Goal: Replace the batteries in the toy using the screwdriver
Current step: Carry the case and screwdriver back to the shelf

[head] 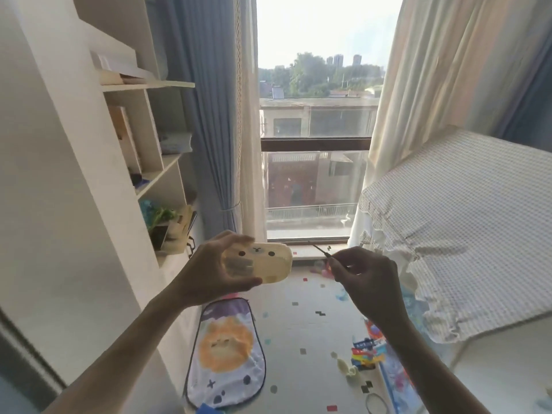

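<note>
Two hands, left (pixel 209 271) on toy (pixel 270 262), right (pixel 369 279) perhaps hiding screwdriver (pixel 321 251) handle.

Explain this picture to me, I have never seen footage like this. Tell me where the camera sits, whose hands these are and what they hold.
There is no machine here. This is a single picture from a wide-angle camera worn on a person's head, looking forward and down at their own bare arms. The left hand grips a pale yellow toy with a small animal face drawn on it. The right hand pinches a thin screwdriver, its tip clear of the toy. Both are held in the air. Below is the floor, with a printed mat and small scattered playthings. Shelves stand on the left, a bed with a checked cover on the right, and a window ahead.
</note>
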A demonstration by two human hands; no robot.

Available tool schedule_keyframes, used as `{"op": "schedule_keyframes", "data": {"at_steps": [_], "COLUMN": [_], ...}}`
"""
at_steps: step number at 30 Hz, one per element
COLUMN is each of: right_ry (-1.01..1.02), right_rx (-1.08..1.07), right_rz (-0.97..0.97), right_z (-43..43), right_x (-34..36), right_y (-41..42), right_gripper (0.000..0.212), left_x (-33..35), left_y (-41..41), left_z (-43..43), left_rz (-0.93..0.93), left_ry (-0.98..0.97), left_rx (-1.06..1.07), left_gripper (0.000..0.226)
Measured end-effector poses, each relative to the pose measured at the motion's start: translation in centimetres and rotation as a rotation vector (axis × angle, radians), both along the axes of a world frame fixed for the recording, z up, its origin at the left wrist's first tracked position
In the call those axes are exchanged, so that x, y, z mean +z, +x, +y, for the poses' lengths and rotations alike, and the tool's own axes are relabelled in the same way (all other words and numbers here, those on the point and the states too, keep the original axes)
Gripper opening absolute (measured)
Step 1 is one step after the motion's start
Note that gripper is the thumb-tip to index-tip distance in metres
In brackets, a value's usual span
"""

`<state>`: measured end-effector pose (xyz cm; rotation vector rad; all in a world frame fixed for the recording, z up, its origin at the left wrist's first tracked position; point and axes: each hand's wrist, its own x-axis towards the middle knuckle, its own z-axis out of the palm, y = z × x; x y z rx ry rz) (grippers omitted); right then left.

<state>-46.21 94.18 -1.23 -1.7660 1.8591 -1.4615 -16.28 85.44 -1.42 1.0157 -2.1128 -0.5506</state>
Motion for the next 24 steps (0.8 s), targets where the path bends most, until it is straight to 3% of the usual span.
{"op": "schedule_keyframes", "data": {"at_steps": [13,24], "right_ry": [-0.032,-0.021], "right_rx": [0.084,0.159], "right_rz": [0.019,-0.015], "right_z": [-33.3,-61.2], "right_x": [3.6,2.9], "right_y": [-11.7,-13.9], "right_gripper": [0.009,0.008], "left_x": [3.0,3.0], "left_y": [-11.0,-13.8], "left_z": [-29.8,-56.3], "left_rz": [0.073,0.065], "left_ry": [-0.003,0.020], "left_rx": [0.088,0.116], "left_gripper": [0.080,0.079]}}
